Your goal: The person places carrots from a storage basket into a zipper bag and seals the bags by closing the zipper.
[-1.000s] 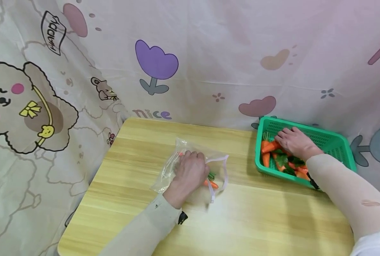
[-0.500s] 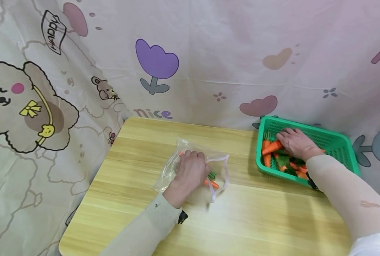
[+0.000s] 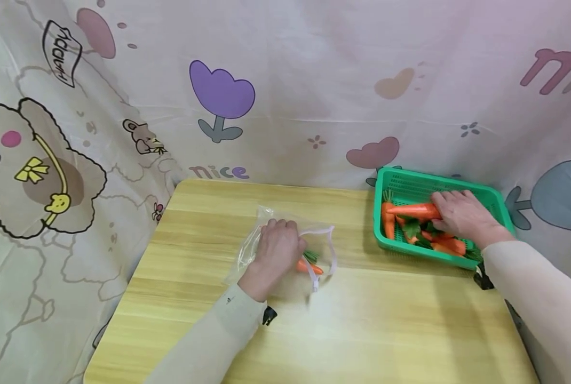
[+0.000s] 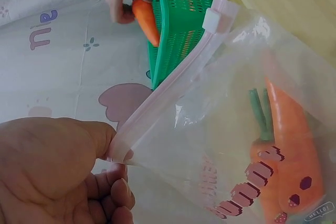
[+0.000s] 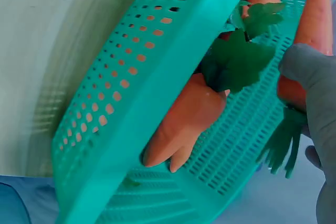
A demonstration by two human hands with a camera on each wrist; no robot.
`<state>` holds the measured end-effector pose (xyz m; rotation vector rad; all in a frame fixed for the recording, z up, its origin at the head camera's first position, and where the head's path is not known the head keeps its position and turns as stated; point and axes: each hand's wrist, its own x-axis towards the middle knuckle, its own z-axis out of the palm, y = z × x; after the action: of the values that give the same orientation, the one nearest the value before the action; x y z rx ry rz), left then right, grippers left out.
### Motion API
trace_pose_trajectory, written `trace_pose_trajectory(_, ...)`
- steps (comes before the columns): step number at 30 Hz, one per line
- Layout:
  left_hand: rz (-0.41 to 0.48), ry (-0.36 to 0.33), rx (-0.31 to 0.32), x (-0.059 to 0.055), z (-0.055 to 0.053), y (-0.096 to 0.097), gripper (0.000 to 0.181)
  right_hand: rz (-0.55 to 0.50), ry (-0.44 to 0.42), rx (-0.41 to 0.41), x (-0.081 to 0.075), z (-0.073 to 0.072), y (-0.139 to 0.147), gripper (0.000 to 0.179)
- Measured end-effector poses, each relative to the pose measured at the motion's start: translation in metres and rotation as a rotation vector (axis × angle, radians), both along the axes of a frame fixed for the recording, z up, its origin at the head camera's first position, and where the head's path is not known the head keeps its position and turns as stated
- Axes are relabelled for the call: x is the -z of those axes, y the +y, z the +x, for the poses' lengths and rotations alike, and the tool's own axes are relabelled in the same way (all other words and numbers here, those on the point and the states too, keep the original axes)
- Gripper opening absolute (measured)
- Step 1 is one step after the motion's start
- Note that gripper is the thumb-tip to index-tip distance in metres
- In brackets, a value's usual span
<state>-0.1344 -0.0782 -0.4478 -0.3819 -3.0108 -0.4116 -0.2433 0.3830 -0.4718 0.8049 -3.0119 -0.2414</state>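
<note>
My left hand pinches the edge of a clear zip bag between thumb and fingers, close to its pink zip strip. Inside the bag lie two carrots, one with a green stem. On the right, my right hand grips a carrot by its stem end, the tip pointing left over the green basket. In the right wrist view, the thumb presses on this carrot above its green top. Other carrots lie in the basket, partly hidden by the hand in the head view.
The wooden table meets a printed cloth at its back and left. In the basket, another carrot leans at the left end, and leafy greens lie among the rest. A white slider sits on the bag's zip.
My right hand has drawn back to the right in the basket, and the carrot in its grip now shows more of its length. The left hand keeps hold of the bag. The head view has shifted slightly.
</note>
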Motion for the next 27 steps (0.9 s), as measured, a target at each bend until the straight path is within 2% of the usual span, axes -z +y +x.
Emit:
trace_pose_trajectory(8, -0.004, 0.004, -0.007, 0.001, -0.003, -0.001, 0.023, -0.003, 0.081, 0.036, -0.014, 0.019, 0.008, 0.046)
trace_pose_trajectory(11, -0.005, 0.004, -0.010, 0.001, -0.002, -0.001, 0.022, -0.006, 0.116, 0.024, -0.017, 0.023, 0.007, 0.045)
trace_pose_trajectory(17, -0.015, 0.006, -0.008, 0.000, -0.002, -0.003, 0.023, -0.016, 0.228, -0.050, -0.026, 0.029, -0.005, 0.044)
trace_pose_trajectory(23, 0.010, -0.006, 0.007, -0.004, -0.004, -0.001, 0.021, -0.060, 0.278, -0.082, -0.048, 0.042, -0.033, 0.045)
trace_pose_trajectory(27, 0.010, -0.036, -0.002, -0.006, -0.004, 0.000, 0.020, -0.179, 0.354, -0.209, -0.058, 0.057, -0.065, 0.035)
